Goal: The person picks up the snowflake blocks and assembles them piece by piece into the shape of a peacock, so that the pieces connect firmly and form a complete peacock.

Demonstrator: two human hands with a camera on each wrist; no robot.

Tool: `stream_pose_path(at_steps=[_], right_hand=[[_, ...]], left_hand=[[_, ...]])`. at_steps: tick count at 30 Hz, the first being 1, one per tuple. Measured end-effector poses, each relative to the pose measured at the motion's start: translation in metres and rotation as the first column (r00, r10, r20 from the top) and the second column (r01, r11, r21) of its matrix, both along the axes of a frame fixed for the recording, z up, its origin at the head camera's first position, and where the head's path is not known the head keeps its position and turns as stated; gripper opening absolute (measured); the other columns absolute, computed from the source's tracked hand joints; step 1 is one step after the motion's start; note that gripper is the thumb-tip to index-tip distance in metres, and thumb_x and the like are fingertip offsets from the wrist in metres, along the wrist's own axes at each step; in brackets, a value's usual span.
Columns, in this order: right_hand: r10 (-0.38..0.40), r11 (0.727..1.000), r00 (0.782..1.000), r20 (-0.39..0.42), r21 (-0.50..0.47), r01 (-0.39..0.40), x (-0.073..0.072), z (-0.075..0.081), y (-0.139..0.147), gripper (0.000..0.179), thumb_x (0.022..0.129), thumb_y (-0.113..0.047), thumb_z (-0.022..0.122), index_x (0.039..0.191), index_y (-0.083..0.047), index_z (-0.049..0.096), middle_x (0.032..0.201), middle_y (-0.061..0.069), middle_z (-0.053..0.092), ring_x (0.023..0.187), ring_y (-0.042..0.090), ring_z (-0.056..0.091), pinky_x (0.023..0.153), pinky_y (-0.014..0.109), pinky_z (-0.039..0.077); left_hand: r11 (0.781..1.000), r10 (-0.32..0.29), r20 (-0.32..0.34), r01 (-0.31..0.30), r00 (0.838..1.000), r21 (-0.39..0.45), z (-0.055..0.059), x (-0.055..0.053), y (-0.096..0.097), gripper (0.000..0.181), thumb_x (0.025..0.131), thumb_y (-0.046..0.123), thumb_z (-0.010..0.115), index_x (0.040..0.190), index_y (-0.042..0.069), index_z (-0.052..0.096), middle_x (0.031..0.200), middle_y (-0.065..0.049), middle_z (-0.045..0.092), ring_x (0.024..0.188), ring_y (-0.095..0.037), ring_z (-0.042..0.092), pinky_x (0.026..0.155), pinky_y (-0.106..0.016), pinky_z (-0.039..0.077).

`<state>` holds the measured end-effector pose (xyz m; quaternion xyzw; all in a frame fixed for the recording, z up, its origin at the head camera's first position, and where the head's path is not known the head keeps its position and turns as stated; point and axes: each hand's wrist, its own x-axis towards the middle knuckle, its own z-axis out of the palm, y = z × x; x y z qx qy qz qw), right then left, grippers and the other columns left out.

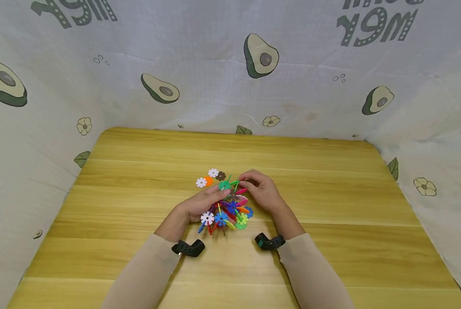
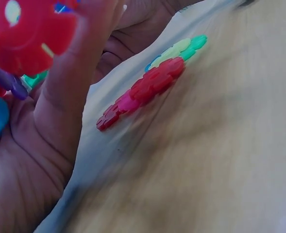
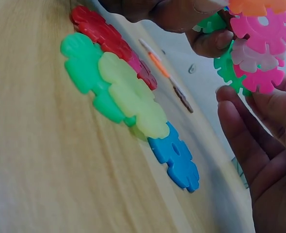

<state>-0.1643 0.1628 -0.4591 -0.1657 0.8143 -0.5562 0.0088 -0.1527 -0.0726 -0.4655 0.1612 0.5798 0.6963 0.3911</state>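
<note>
A cluster of interlocked snowflake discs [image 1: 221, 219] in many colours is held in my left hand [image 1: 201, 204], above the table. The thumb lies over its top, near a green disc [image 1: 225, 185]. At the far right of the cluster, my right hand [image 1: 264, 191] pinches a green snowflake disc [image 3: 224, 67] between thumb and fingertips. That disc touches the cluster; whether its slots are interlocked I cannot tell. Beside it, pink discs [image 3: 264, 30] stick out of the cluster. In the left wrist view a red disc [image 2: 33, 36] of the cluster hides part of the left hand.
Loose discs lie on the wooden table [image 1: 330, 193]: light green [image 3: 133, 94], blue [image 3: 176, 153] and red [image 2: 157, 77] ones below the cluster. Beyond the left hand lie two white discs [image 1: 213, 172], an orange disc [image 1: 209, 180] and a brown disc [image 1: 220, 176]. A printed curtain [image 1: 215, 56] surrounds the table.
</note>
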Motion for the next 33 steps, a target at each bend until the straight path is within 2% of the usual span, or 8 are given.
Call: stream_pose_path(at_steps=[5,13,17,21,25,28,31,33], right_hand=[[0.008,1.0,1.0,-0.015,0.013,-0.008,0.0005,0.0012,-0.0014,0.014,0.101,-0.004,0.061,0.106,0.001,0.073,0.107,0.019,0.07,0.092,0.011,0.061,0.081,0.016,0.053],[0.023,1.0,0.999,-0.032,0.007,-0.022,0.0025,0.0027,-0.0043,0.014,0.1,-0.004,0.062,0.104,0.0,0.075,0.108,0.016,0.071,0.098,0.014,0.062,0.087,0.015,0.054],[0.034,0.999,0.998,-0.049,0.004,-0.034,0.002,0.0019,-0.0045,0.014,0.099,-0.002,0.062,0.102,0.001,0.076,0.106,0.017,0.072,0.097,0.01,0.063,0.085,0.016,0.054],[0.044,0.999,0.997,-0.056,-0.013,-0.045,0.0019,0.0006,-0.0044,0.014,0.098,0.001,0.063,0.101,0.003,0.076,0.106,0.02,0.072,0.091,0.004,0.063,0.079,0.015,0.055],[0.048,0.998,0.998,-0.049,-0.033,-0.049,0.0025,0.0007,-0.0049,0.014,0.098,0.002,0.062,0.102,0.005,0.076,0.107,0.023,0.071,0.089,0.002,0.063,0.078,0.016,0.056],[0.019,0.999,1.0,-0.012,-0.047,-0.019,0.0024,0.0004,-0.0054,0.015,0.099,0.0,0.061,0.105,0.004,0.075,0.11,0.023,0.071,0.092,0.002,0.065,0.081,0.017,0.057],[-0.02,0.998,0.998,0.061,-0.066,0.024,0.0019,0.0,-0.0055,0.021,0.104,-0.009,0.058,0.116,0.0,0.072,0.118,0.021,0.07,0.094,0.003,0.067,0.085,0.019,0.058],[-0.039,0.994,0.994,0.103,-0.098,0.05,0.0013,-0.0012,-0.0051,0.027,0.107,-0.015,0.054,0.125,-0.001,0.068,0.124,0.021,0.068,0.097,0.004,0.069,0.088,0.021,0.06]], left_hand=[[0.999,-0.018,0.014,0.017,1.0,0.035,-0.0018,-0.0008,-0.0003,0.052,0.111,0.039,0.038,0.154,0.01,0.036,0.119,-0.006,0.069,0.093,-0.014,0.074,0.082,-0.029,0.064],[0.996,-0.031,0.051,0.027,0.998,0.08,-0.0031,-0.001,-0.0026,0.059,0.11,0.044,0.037,0.158,0.01,0.032,0.124,-0.005,0.068,0.098,-0.016,0.073,0.087,-0.03,0.063],[0.994,-0.063,0.025,0.061,0.998,0.094,-0.0033,-0.0008,-0.0023,0.058,0.111,0.043,0.036,0.157,0.008,0.031,0.127,-0.007,0.066,0.102,-0.017,0.072,0.09,-0.031,0.062],[0.992,-0.092,-0.018,0.094,0.996,0.084,-0.0039,-0.0006,-0.003,0.061,0.11,0.044,0.036,0.16,0.01,0.027,0.141,-0.018,0.059,0.11,-0.017,0.069,0.098,-0.033,0.059],[0.995,-0.08,-0.049,0.083,0.996,0.063,-0.0047,-0.001,-0.003,0.062,0.111,0.044,0.035,0.162,0.012,0.024,0.149,-0.022,0.052,0.114,-0.015,0.067,0.101,-0.031,0.057],[0.996,-0.054,-0.032,0.056,0.998,0.073,-0.0044,-0.0009,-0.0012,0.059,0.11,0.043,0.036,0.159,0.011,0.029,0.139,-0.016,0.061,0.108,-0.016,0.07,0.096,-0.03,0.06],[0.995,-0.017,0.009,0.017,1.0,0.095,-0.0033,-0.0007,0.0016,0.054,0.109,0.044,0.041,0.146,0.004,0.041,0.116,-0.007,0.072,0.095,-0.015,0.073,0.086,-0.029,0.063],[0.995,0.026,0.031,-0.029,0.999,0.092,-0.0017,-0.0004,0.0028,0.051,0.108,0.047,0.043,0.136,0.004,0.044,0.102,-0.003,0.075,0.086,-0.014,0.075,0.079,-0.027,0.064]])
